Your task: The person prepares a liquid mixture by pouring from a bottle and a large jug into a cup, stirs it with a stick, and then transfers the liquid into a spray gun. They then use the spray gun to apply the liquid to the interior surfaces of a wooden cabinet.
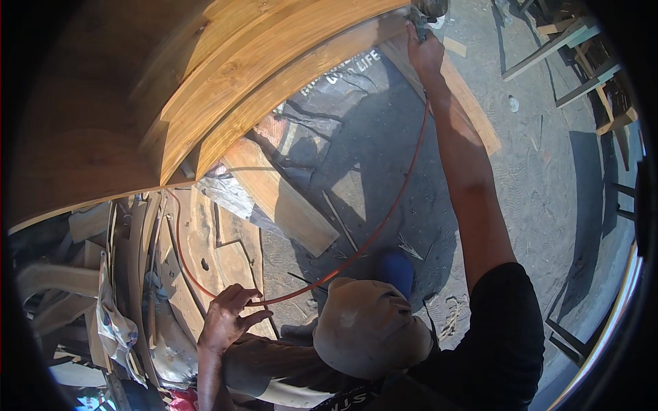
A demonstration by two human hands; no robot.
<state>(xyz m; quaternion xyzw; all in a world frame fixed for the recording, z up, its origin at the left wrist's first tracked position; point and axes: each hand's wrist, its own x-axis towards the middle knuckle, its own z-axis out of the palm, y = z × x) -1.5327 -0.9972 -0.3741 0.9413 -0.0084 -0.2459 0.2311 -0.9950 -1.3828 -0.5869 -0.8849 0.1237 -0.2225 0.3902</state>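
At the top of the view, my right hand [426, 55] is closed round what looks like a spray gun [420, 31], with a dark rounded cup [430, 7] above it; the frame edge cuts part of it off. It is beside the end of a curved, varnished wooden board [308, 82] on a large wooden furniture piece [89, 130]. An orange hose [356, 255] runs down from the right hand in a long arc. Lower left, my left hand [229, 316] has the hose between its thumb and curled fingers. Beyond it, the hose loops up to the furniture's lower edge.
Wooden offcuts [199, 253] and scraps pile up at left. A loose plank [281, 198] lies on the grey ground over plastic sheeting [229, 195]. Another board [473, 103] lies under my right arm. Wooden frames [548, 55] stand far right. A blue boot [395, 270] is beside my knee [367, 329].
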